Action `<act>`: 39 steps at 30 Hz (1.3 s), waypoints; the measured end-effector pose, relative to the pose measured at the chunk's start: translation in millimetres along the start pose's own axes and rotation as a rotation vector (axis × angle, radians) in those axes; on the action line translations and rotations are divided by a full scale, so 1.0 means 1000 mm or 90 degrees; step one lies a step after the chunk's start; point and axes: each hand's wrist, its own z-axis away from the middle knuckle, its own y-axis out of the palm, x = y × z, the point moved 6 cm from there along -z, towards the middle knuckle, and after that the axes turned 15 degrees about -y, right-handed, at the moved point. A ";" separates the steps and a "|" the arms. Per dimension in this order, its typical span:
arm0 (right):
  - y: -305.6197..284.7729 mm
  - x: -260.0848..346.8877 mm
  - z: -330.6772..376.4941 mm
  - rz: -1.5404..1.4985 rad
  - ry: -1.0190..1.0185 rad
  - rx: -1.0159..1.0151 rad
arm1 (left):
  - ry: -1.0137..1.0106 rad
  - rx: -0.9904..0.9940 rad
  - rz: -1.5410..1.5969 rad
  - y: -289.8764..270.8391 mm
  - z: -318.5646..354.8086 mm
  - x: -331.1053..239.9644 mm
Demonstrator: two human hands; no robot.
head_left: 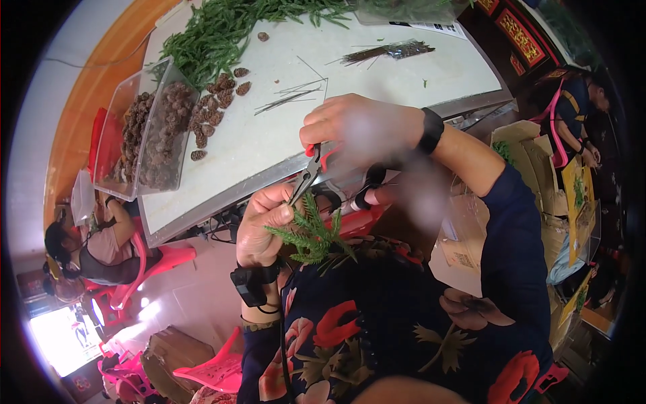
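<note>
Holding green needle-leaved sprig (pixel 311 233) in L fingers (pixel 277 217), red-handled metal pliers (pixel 307 178) in R fingers (pixel 323 125), nr front edge of white bench (pixel 235 151).

Navy floral top (pixel 397 303), black right wristband (pixel 431 130), boxy black left-wrist device (pixel 249 287), dark cable (pixel 283 347)

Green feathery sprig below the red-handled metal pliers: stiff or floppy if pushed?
The green feathery sprig is probably light, being thin and open. Being slender, it likely flexes when pushed, though its fanned spread suggests some springiness.
</note>
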 end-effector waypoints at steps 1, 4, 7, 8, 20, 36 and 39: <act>0.000 0.000 0.001 -0.012 0.013 -0.003 | 0.001 -0.074 -0.024 -0.004 0.002 -0.002; 0.001 -0.001 0.008 0.033 0.071 0.015 | 0.031 -0.083 -0.065 -0.014 0.004 -0.013; 0.001 0.001 0.012 0.063 0.153 0.052 | 0.063 -0.155 -0.145 -0.021 0.003 -0.018; 0.002 0.000 0.014 0.067 0.205 0.081 | 0.079 -0.228 -0.203 -0.026 0.004 -0.021; 0.002 0.012 0.013 0.098 0.222 0.032 | 0.199 -0.426 -0.284 -0.023 0.016 -0.024; 0.015 0.000 -0.022 0.081 0.005 0.013 | 0.002 0.020 0.098 -0.031 0.014 -0.009; 0.015 -0.002 -0.025 0.068 -0.001 0.001 | 0.000 0.060 0.121 -0.028 0.014 -0.012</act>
